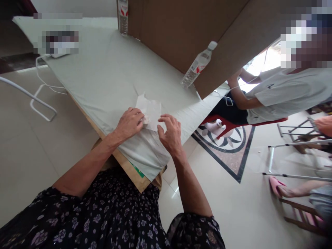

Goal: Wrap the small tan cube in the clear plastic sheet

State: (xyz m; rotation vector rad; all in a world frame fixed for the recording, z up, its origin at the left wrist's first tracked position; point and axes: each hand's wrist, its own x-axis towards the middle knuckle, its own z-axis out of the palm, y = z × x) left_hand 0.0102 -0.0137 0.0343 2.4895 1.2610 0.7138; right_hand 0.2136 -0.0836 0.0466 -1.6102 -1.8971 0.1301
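Observation:
A white sheet of paper (153,107) with a torn top edge lies on the pale cloth near the table's front corner. My left hand (131,121) rests at the paper's left side, its fingers curled over a small, pale crumpled piece that I cannot make out. To the right of the sheet is my right hand (169,133), with thumb and fingers bent but apart and nothing visible between them. Its fingertips are close to the paper's right edge.
Cardboard panels (168,31) stand across the table. One water bottle (198,65) leans by them; another bottle (123,17) stands farther back. A blurred-out device lies at the far left. A person in a white shirt (285,93) sits at the right on a red chair (225,129).

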